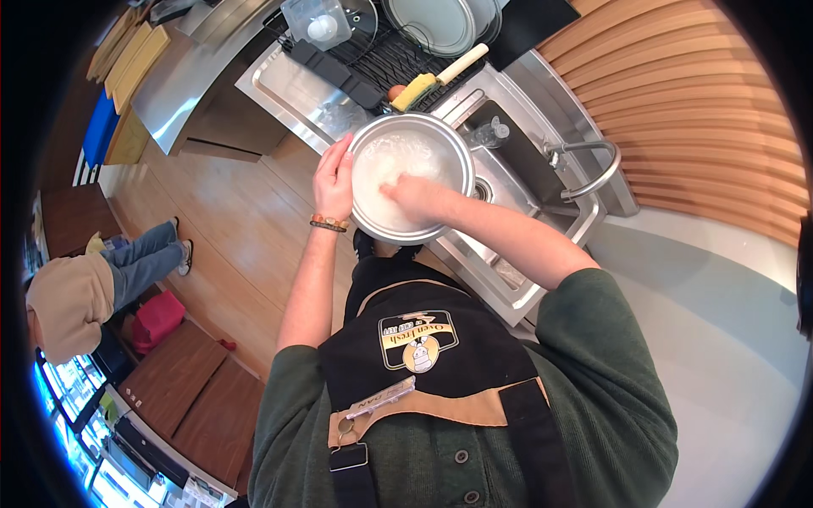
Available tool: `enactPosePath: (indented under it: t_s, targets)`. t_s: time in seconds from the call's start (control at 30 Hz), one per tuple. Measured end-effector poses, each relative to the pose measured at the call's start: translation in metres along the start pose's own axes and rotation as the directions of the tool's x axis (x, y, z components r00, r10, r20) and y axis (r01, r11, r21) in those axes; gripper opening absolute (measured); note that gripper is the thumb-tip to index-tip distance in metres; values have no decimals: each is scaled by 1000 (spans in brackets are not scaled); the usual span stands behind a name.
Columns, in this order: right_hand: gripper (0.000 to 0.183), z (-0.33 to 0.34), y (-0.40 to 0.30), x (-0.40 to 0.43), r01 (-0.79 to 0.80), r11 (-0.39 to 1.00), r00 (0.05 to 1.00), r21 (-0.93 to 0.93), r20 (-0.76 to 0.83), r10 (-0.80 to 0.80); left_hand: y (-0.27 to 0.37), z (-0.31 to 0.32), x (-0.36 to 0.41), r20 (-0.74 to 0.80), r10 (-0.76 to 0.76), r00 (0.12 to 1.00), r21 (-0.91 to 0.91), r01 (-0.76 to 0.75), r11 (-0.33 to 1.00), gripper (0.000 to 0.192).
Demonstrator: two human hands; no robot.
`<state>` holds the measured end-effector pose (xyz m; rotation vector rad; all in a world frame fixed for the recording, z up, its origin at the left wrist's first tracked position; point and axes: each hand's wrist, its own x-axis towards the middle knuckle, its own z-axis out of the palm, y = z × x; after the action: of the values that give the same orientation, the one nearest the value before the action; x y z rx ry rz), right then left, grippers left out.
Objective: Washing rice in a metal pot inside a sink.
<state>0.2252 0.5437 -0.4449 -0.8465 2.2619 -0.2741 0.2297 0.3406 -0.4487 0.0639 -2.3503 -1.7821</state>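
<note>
A round metal pot [469,181] with cloudy whitish liquid [394,152] in it is held above the near edge of the sink. My left hand [335,181] lies flat against the pot's left outer wall, fingers along the rim. Inside the pot is my right hand [416,198], its fingertips dipped in the liquid; the fingers are partly hidden, and whether they hold anything cannot be seen. Bubbles or ripples show on the liquid's surface towards the far side.
A stainless steel sink [540,244] with a curved faucet [603,146] and a clear bottle [492,133] is on the right. Beyond the pot, a black dish rack [375,57] holds plates [435,22] and a yellow sponge brush [416,90]. Another person [76,298] stands far left.
</note>
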Motion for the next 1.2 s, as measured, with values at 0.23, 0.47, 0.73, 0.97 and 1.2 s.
enactPosePath:
  t_s: [0.23, 0.47, 0.73, 0.97, 1.2]
  targets:
    - [24, 22, 1, 36, 223, 971, 959, -83, -158, -234, 1, -3, -1, 13, 17, 1000, 11, -18, 1000, 32]
    - [18, 0, -5, 42, 213, 930, 925, -300, -243, -291, 0, -2, -4, 14, 13, 1000, 37, -13, 999, 33]
    - [32, -20, 15, 36, 215, 956, 835, -200, -471, -286, -3, -5, -4, 2, 2, 1000, 30, -2, 1000, 32]
    - [61, 7, 12, 50, 269, 912, 932, 308, -322, -167, -6, -5, -9, -4, 2, 1000, 8, -2, 1000, 32]
    - [56, 18, 11, 29, 371, 924, 928, 93, -90, -363, -6, -1, -5, -3, -14, 1000, -11, 14, 1000, 32]
